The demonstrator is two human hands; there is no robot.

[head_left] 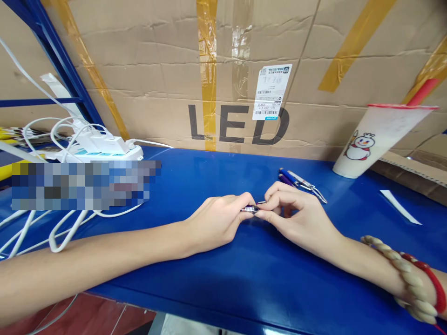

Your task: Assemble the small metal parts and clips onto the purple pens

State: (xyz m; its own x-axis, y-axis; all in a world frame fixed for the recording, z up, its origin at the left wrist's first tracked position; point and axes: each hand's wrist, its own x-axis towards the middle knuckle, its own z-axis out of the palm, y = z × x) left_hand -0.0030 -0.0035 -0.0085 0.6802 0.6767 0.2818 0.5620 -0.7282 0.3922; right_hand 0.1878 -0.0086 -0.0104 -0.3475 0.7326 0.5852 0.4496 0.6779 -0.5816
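Near the middle of the blue table, my left hand [223, 216] is closed around a slim pen [249, 209], of which only a short white-and-dark stretch shows between the fingers. My right hand [291, 209] meets it from the other side, with thumb and index finger pinched at the pen's end. A thin dark piece with a light tip sticks out by the right fingertips; whether it belongs to the pen I cannot tell. Just behind my right hand lie several pens [289, 177], blue, purple and silver, partly covered by its knuckles.
A large cardboard box [153, 93] marked LED stands along the back of the table [209, 288]. At right are a drink cup [380, 139] with a red straw and a white paper strip [400, 207]. White cables and a power strip [108, 151] crowd the left, beside a blurred patch.
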